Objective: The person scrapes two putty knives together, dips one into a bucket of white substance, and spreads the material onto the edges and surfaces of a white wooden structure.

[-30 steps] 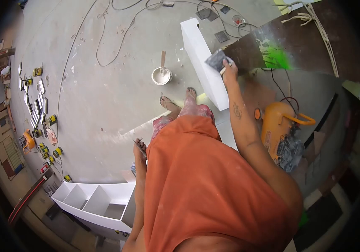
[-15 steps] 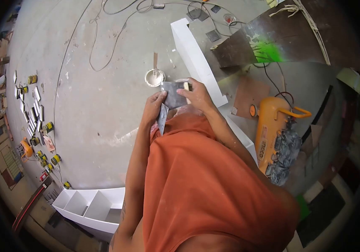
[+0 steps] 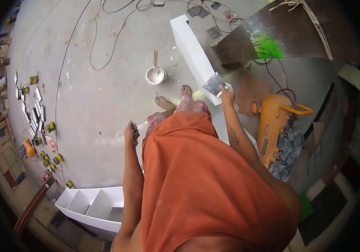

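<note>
My right hand (image 3: 228,95) is closed on the pale handle of a wide grey scraper (image 3: 214,84), whose blade lies over the end of a long white panel (image 3: 192,50). On the other side, my left hand (image 3: 132,133) hangs low beside my leg, fingers curled round a thin dark plate (image 3: 135,131) seen nearly edge-on. In front of my feet, a round white tub (image 3: 155,76) of pale paste stands on the floor with a brown stick (image 3: 156,58) at its far edge.
An orange compressor (image 3: 272,126) stands at the right, near a dark board (image 3: 281,38) with green paint. Hoses (image 3: 115,44) trail across the far floor. Tins (image 3: 33,80) and strips lie at the left; a white shelf unit (image 3: 88,204) is at the lower left.
My hands have moved apart. My right hand has carried the scraper right to the white panel, while my left hand has dropped down and left with its plate.
</note>
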Demonstrator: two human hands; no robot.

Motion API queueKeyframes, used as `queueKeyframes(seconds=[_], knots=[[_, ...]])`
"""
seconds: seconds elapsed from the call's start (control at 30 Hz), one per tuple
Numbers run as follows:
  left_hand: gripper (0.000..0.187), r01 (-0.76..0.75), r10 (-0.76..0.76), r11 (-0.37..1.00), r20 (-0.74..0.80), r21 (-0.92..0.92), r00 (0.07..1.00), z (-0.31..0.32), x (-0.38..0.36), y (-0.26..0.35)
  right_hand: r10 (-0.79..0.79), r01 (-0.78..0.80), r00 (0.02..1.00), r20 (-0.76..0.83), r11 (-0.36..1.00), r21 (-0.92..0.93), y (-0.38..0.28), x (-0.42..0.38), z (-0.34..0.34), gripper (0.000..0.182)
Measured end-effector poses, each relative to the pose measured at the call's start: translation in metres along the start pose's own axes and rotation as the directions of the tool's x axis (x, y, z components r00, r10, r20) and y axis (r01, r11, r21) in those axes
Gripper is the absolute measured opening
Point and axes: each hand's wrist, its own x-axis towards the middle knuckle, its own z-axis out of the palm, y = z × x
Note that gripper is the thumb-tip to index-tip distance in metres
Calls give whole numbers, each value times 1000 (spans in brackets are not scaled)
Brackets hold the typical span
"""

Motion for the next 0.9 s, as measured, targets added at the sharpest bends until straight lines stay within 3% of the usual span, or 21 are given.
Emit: queueKeyframes(seconds=[0.13,0.3,0.63,0.7,0.8,0.9], knots=[[27,96,-104,993,-126,-73,987,-45,-17,-48,-9,3,999,-35,990,-144,-2,26,26,38],[26,110,-147,978,-212,-176,966,-65,-31,-94,-172,150,982,-73,959,-239,-19,52,55,38],[24,-17,-55,959,-242,-284,969,-53,-68,-90,-330,304,943,-51,911,-277,-49,137,152,41],[25,-35,-50,951,-265,-307,963,-54,-74,-92,-419,381,907,-35,855,-351,-75,137,171,41],[26,-33,-71,946,-308,-321,949,-55,-87,-103,-331,303,943,-20,884,-357,-108,143,201,39],[26,-16,-110,942,-351,-336,930,-63,-100,-114,-393,363,920,-11,859,-361,-123,155,231,42]])
